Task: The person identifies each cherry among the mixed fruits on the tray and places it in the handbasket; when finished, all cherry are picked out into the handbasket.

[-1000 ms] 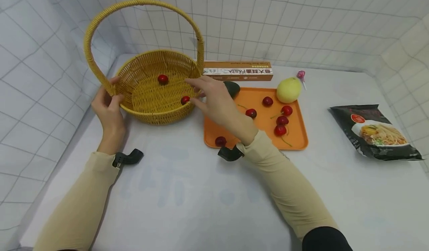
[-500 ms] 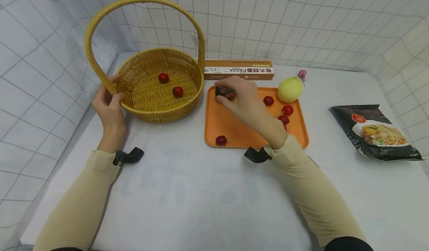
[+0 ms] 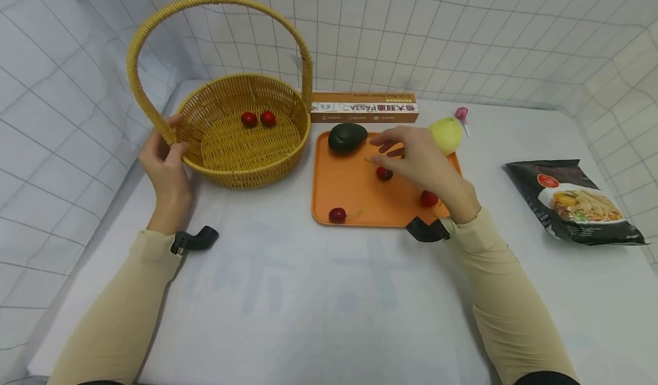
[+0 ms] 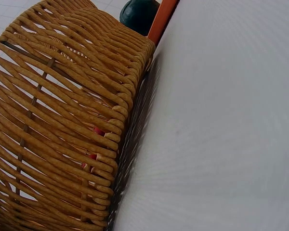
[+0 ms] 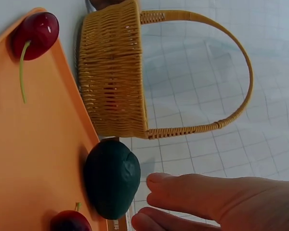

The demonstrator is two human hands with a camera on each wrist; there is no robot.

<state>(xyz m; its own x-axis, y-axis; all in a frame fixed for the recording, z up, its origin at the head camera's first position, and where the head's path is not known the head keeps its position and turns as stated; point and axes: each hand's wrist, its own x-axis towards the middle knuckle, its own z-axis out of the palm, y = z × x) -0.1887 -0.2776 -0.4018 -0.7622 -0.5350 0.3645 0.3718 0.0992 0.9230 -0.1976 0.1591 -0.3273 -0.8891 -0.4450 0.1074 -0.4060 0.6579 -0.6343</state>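
Note:
At the left in the head view, my left hand grips the rim and handle base of a yellow wicker basket. Two red cherries lie side by side inside it. Over the orange tray hovers my right hand, fingers extended and slightly bent, with nothing visible between them. Just below its thumb is a stemmed cherry; other cherries lie on the tray, some hidden by the hand. A dark green avocado rests at the tray's back left corner, near my right fingers in the right wrist view.
A pasta box lies behind the tray along the back wall. A yellow round fruit sits at the tray's back right corner, beside a lollipop. A black noodle packet lies at the right.
My right hand has moved right, from the basket past the avocado to above the cherries. The nearer cherry in the basket has shifted back beside the other. My left hand keeps its grip.

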